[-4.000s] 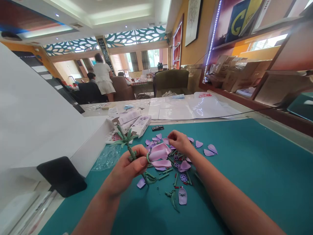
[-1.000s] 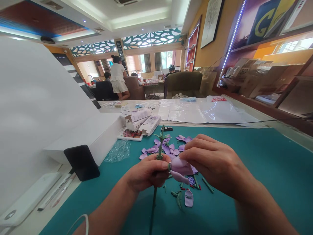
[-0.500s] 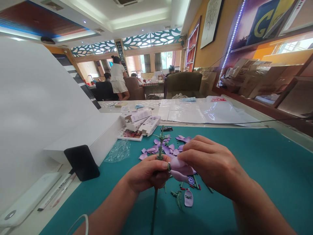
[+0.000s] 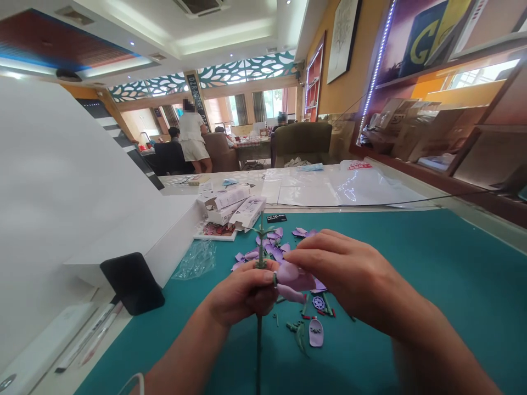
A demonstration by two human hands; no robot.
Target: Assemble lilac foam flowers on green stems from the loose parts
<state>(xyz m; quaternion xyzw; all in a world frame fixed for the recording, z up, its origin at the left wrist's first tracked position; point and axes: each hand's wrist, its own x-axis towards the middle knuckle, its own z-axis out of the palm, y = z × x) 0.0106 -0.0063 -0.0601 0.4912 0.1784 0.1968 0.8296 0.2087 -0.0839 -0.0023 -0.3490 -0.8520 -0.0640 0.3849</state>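
Two hands on one flower. Left hand [image 4: 242,293] closed around a green plastic stem [image 4: 259,351], long axis near vertical, running through the fist. Right hand [image 4: 349,280] narrow, fingertips [image 4: 302,255] pinching a matte lilac bud [image 4: 293,277] just right of the stem, nearer that hand. Loose lilac petals [image 4: 269,241] and green rods [image 4: 327,303] lie close by on a teal cutting mat [image 4: 432,263].

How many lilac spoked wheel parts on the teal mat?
1 visible: a lilac spoked wheel part lying on the teal mat, just beside the right hand. More may be hidden under that hand.
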